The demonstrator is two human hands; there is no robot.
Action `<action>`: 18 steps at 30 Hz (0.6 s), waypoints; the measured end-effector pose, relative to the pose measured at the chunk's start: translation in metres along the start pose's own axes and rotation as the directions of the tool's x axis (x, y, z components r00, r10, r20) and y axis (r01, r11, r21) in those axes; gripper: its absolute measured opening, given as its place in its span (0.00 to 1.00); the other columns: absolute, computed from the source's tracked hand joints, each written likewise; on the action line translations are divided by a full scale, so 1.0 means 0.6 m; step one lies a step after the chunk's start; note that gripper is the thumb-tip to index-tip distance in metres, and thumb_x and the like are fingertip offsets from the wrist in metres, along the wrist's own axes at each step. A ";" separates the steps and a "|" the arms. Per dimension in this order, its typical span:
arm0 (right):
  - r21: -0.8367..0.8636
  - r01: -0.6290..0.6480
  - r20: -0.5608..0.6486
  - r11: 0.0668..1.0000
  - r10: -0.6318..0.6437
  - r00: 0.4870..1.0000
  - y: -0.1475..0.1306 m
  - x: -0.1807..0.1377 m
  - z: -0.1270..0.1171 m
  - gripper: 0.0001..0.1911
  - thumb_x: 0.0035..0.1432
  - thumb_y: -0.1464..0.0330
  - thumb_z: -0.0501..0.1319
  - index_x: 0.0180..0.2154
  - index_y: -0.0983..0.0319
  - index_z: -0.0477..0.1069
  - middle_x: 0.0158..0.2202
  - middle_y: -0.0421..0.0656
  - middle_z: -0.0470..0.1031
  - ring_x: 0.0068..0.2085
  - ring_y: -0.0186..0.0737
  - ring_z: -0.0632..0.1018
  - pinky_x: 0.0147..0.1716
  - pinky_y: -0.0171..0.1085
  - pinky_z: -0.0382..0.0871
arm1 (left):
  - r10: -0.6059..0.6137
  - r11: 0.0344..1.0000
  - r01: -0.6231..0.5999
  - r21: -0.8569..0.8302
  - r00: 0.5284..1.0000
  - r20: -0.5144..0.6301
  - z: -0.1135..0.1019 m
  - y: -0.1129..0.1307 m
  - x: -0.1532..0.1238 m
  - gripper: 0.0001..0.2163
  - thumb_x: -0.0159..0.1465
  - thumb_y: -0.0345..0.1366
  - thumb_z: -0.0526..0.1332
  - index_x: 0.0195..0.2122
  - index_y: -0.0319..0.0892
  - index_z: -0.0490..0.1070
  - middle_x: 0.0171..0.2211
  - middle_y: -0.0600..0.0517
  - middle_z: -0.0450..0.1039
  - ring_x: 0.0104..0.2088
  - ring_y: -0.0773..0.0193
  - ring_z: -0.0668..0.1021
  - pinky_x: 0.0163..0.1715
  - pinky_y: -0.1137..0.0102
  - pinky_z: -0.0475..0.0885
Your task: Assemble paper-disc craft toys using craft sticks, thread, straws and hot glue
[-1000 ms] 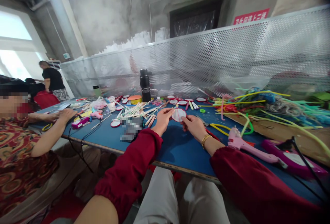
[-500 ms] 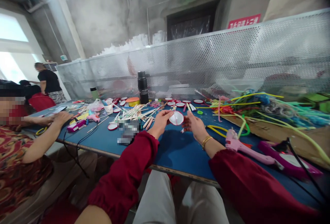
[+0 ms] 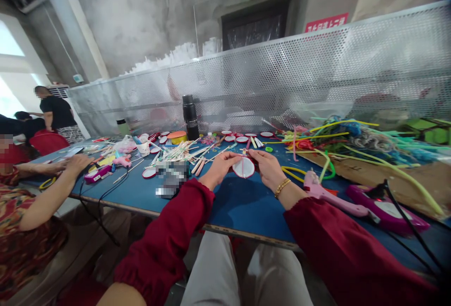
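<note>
A small round white disc (image 3: 244,169) with a red rim and a thin line down its middle is held up above the blue table. My left hand (image 3: 222,166) pinches its upper left edge, fingers closed. On the other side, my right hand (image 3: 269,167), with a gold bracelet at the wrist, has its thumb and fingers closed at the disc's upper right edge. A small pale piece (image 3: 244,151) shows at the top of the disc, between my fingertips; how it is joined there I cannot make out.
A pink glue gun (image 3: 327,195) and a purple device (image 3: 387,210) with cables lie at right, near colourful pipe cleaners (image 3: 362,141). Pale sticks (image 3: 183,152), a black bottle (image 3: 190,117) and more red-rimmed discs (image 3: 267,134) stand behind. A co-worker's hands (image 3: 75,163) are at left.
My right hand has closed from spread fingers onto the disc's upper edge. The disc has dropped slightly, and the small piece at its top has come between both hands. The view has shifted a little.
</note>
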State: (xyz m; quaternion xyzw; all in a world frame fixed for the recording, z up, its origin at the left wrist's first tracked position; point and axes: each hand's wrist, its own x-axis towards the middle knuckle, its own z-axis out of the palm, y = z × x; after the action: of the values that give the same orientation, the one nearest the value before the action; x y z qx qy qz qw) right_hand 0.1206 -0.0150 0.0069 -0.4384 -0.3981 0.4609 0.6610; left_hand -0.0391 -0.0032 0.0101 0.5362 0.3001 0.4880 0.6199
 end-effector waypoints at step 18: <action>-0.034 0.109 -0.052 0.994 -0.110 0.993 0.005 0.003 -0.002 0.24 0.35 0.53 0.77 0.30 0.63 0.78 0.25 0.41 0.78 0.25 0.34 0.74 0.25 0.35 0.69 | 0.103 0.976 -0.112 0.184 0.993 0.061 -0.009 -0.010 0.010 0.20 0.52 0.43 0.75 0.44 0.38 0.83 0.39 0.44 0.83 0.33 0.61 0.79 0.38 0.65 0.74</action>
State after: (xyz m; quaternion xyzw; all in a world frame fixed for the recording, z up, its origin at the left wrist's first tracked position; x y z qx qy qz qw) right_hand 0.1213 -0.0128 0.0039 -0.4384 -0.4105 0.4057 0.6890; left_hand -0.0398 0.0047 0.0040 0.6199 0.2992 0.4765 0.5469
